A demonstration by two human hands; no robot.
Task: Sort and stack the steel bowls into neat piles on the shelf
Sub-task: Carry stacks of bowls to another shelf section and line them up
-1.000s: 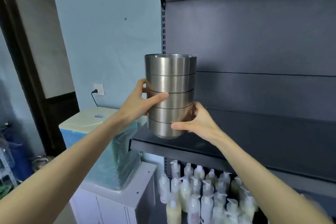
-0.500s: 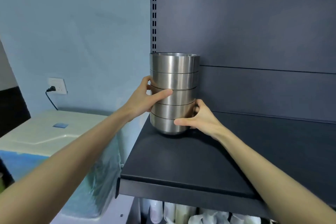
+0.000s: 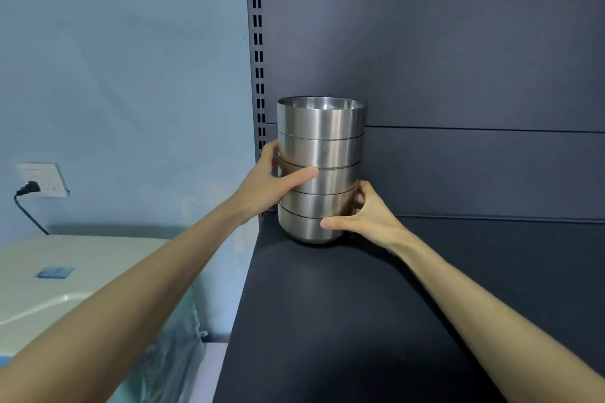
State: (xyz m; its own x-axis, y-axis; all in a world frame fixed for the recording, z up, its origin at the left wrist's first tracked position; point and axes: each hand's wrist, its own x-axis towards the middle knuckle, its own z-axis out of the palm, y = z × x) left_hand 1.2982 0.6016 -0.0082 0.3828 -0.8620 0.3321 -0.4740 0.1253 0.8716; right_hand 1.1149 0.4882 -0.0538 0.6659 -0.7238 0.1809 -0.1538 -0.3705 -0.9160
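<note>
A stack of several nested steel bowls (image 3: 322, 147) stands upright on the dark shelf (image 3: 327, 321), in its far left corner close to the back panel. My left hand (image 3: 271, 185) wraps the stack's left side at mid height, thumb across the front. My right hand (image 3: 366, 219) grips the lower right side, thumb on the bottom bowl. The stack's base rests on the shelf surface. The far sides of the bowls are hidden.
The slotted shelf upright (image 3: 257, 42) runs just left of the stack, and the dark back panel (image 3: 458, 75) is right behind it. Left of the shelf stand a pale blue wall with a socket (image 3: 42, 180) and a white appliance top (image 3: 65, 275) lower down.
The stack, held in the air in front of the shelf edge a second ago, came down onto the shelf's back left corner. Both hands keep the same grip; my view moved closer.
</note>
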